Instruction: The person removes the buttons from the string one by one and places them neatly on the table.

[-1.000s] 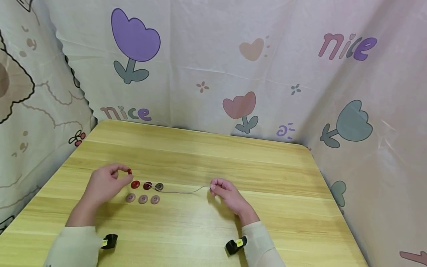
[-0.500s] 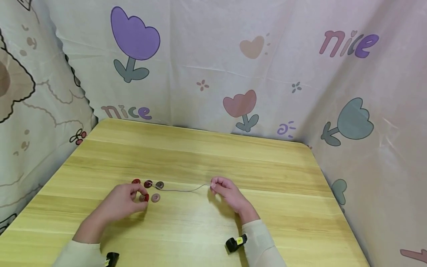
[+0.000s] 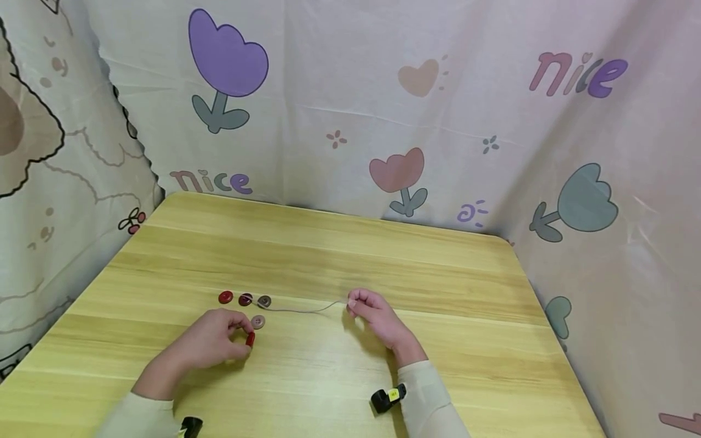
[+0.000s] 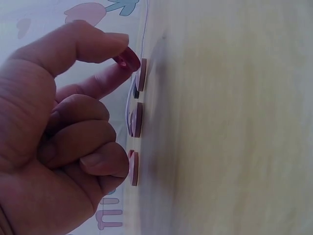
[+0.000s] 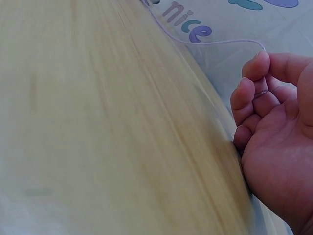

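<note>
My left hand [image 3: 210, 340] pinches a red button [image 3: 250, 339] on edge between thumb and index finger, slightly above the table. Just beyond it lies a pinkish-tan button [image 3: 258, 322]; the rest of that front row is hidden by the hand in the head view. The left wrist view shows pinkish buttons [image 4: 137, 120] lined up past the fingers. Behind are a flat red button [image 3: 226, 297], a dark red button [image 3: 245, 299] and a grey-brown button [image 3: 265, 302]. Thumb and index finger of my right hand [image 3: 378, 316] pinch the end of a thin cord [image 3: 298, 311] that runs to the back-row buttons.
A wooden table [image 3: 427, 267] carries everything, with a patterned cloth [image 3: 339, 73] hanging behind it and at both sides. Black wrist cameras, one at the right sleeve [image 3: 387, 398], sit close above the tabletop.
My left hand has carried the red button from left of the back row, toward me and rightward, to the front of the tan row. The right hand keeps its place on the cord.
</note>
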Demonstrator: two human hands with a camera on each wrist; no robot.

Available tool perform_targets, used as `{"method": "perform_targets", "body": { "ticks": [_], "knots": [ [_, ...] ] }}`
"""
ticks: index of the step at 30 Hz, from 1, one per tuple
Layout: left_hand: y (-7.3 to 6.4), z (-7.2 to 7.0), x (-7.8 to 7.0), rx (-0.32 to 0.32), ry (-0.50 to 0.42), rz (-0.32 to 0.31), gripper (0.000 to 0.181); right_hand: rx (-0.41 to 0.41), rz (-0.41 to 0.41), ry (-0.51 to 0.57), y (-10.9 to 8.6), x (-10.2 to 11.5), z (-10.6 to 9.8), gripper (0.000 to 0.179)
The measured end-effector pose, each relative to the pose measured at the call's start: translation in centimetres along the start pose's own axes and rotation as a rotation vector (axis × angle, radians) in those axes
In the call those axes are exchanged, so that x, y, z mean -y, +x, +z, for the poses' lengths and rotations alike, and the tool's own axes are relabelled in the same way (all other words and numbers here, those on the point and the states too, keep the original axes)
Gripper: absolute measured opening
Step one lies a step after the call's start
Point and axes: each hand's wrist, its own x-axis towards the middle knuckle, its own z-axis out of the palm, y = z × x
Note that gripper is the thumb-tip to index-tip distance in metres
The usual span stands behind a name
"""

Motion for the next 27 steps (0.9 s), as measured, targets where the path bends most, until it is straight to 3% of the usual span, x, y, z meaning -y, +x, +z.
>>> {"method": "perform_targets", "body": {
  "ticks": [10, 24, 27],
  "knots": [
    [0.2, 0.2, 0.7, 0.046, -0.007, 0.016, 0.021, 0.004, 0.006, 0.001, 0.0, 0.0, 0.0, 0.018],
    [0.3, 0.7, 1.0, 0.020, -0.006, 0.068, 0.021, 0.006, -0.004, 0.000, -0.1, -0.1, 0.0, 0.019],
    [0.3, 0.7, 0.8, 0.018, -0.002, 0.054, 0.021, 0.007, -0.003, 0.001, -0.1, 0.0, 0.0, 0.019]
  ]
}}
